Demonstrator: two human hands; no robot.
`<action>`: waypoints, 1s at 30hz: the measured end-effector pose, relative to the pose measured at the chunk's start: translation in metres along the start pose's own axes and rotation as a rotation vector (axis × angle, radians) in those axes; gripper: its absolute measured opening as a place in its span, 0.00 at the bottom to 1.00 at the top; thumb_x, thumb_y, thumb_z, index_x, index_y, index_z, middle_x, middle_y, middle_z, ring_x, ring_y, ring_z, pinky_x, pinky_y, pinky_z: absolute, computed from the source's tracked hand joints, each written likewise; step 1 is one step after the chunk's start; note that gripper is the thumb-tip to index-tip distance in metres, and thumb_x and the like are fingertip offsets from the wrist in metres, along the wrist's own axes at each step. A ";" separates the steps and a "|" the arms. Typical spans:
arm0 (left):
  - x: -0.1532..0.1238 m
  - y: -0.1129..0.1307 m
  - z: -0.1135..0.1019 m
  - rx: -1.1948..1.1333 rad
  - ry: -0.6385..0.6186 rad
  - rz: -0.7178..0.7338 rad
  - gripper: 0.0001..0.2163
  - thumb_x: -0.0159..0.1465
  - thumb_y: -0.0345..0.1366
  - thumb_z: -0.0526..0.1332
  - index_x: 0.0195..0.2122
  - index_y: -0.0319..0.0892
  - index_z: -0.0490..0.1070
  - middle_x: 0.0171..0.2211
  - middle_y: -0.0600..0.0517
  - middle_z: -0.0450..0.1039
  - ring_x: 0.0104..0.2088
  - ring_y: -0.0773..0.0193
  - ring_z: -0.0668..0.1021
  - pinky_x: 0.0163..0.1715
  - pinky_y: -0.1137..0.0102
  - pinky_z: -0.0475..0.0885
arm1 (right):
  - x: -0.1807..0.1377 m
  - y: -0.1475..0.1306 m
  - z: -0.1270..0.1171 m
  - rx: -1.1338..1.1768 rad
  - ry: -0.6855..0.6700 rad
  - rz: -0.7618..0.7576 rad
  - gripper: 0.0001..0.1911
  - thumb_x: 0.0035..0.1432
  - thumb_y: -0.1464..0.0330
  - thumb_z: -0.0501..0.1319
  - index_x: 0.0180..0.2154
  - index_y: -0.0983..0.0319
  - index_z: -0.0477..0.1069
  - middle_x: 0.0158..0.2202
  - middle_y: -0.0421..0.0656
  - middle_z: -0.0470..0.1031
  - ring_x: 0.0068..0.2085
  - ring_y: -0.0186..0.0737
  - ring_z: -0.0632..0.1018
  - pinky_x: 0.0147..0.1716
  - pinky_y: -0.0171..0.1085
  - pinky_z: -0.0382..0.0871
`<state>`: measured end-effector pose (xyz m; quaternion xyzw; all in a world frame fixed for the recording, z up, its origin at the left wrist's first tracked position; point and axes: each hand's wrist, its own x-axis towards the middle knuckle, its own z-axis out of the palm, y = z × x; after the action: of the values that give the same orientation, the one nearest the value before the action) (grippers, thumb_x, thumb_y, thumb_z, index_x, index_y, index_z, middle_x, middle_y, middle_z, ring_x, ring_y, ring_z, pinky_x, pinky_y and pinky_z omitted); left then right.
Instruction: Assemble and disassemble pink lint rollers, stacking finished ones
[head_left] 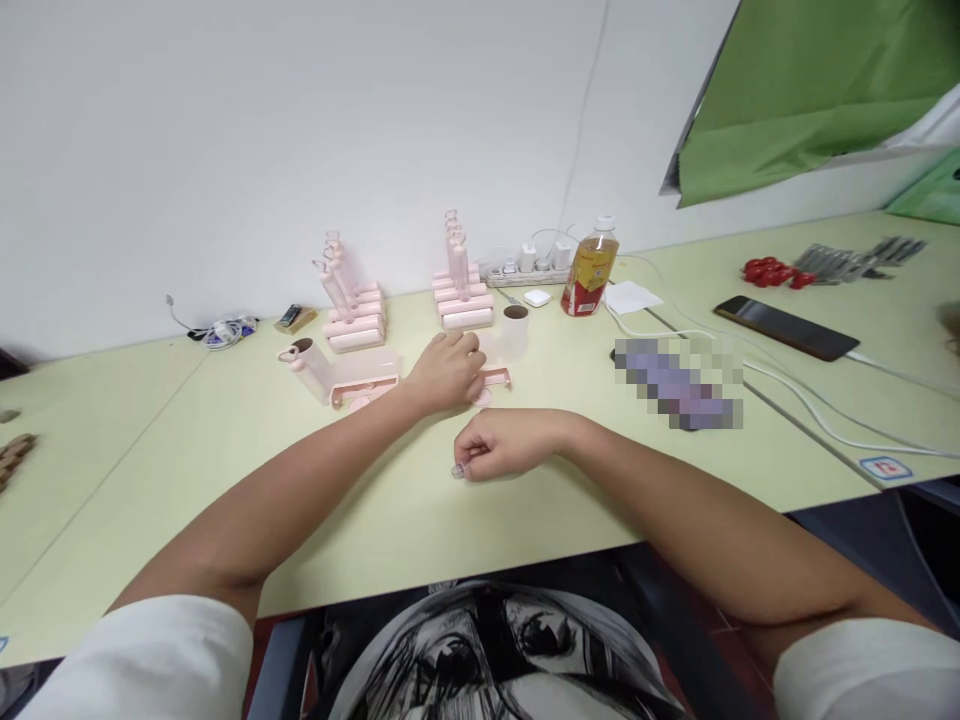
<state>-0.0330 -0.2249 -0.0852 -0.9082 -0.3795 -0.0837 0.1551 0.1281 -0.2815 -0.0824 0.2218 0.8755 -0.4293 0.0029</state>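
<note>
My left hand [447, 371] reaches forward over the pale green table [225, 450], its fingers curled around a pink lint roller handle [496, 378] that lies flat. A pink roller cover [337, 377] lies just left of that hand. My right hand [499, 445] rests on the table nearer to me, closed in a loose fist with a small clear object at the fingertips that I cannot make out. Two stacks of pink rollers [354, 318] [463, 296] with upright handles stand behind the hands. A translucent roll [515, 331] stands to the right of the left hand.
A bottle of yellow drink [592, 267], a power strip with chargers [527, 268] and white cables sit at the back. A phone [786, 327], red-handled scissors [772, 271] and grey tools lie to the right. A green sheet [817, 90] hangs at the upper right.
</note>
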 end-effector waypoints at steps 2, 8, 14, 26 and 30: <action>0.002 -0.003 0.000 -0.045 0.043 -0.004 0.18 0.64 0.41 0.56 0.52 0.40 0.72 0.55 0.39 0.66 0.53 0.46 0.68 0.48 0.55 0.62 | 0.000 0.000 0.000 0.003 -0.004 0.006 0.14 0.58 0.59 0.59 0.32 0.63 0.74 0.26 0.38 0.72 0.26 0.32 0.69 0.25 0.31 0.59; 0.000 -0.007 0.012 -0.135 -0.091 -0.068 0.37 0.62 0.60 0.54 0.67 0.46 0.56 0.68 0.39 0.51 0.65 0.39 0.57 0.59 0.49 0.54 | 0.000 0.001 0.000 0.036 -0.006 0.033 0.14 0.58 0.59 0.59 0.32 0.63 0.74 0.26 0.39 0.73 0.26 0.32 0.70 0.25 0.31 0.60; -0.007 0.000 0.016 -0.094 -0.063 -0.143 0.33 0.64 0.56 0.53 0.66 0.46 0.58 0.67 0.39 0.55 0.63 0.41 0.61 0.58 0.49 0.57 | 0.001 0.002 0.000 0.038 0.007 0.044 0.14 0.59 0.58 0.59 0.32 0.62 0.72 0.26 0.38 0.72 0.26 0.32 0.70 0.24 0.31 0.61; -0.012 0.004 0.015 -0.055 0.000 -0.240 0.25 0.66 0.47 0.55 0.62 0.45 0.64 0.63 0.39 0.61 0.61 0.45 0.65 0.57 0.51 0.59 | 0.001 -0.001 0.001 0.106 0.018 0.081 0.14 0.59 0.58 0.58 0.35 0.63 0.71 0.25 0.37 0.70 0.25 0.31 0.72 0.24 0.31 0.62; -0.014 0.002 0.019 -0.099 0.011 -0.224 0.21 0.69 0.47 0.51 0.60 0.50 0.67 0.65 0.42 0.59 0.63 0.46 0.63 0.59 0.51 0.58 | -0.006 -0.003 -0.011 -0.046 0.133 0.072 0.08 0.56 0.64 0.58 0.31 0.62 0.71 0.27 0.38 0.72 0.27 0.32 0.70 0.26 0.32 0.59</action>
<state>-0.0408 -0.2294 -0.1072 -0.8663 -0.4731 -0.1240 0.1016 0.1342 -0.2772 -0.0724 0.2810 0.8748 -0.3931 -0.0347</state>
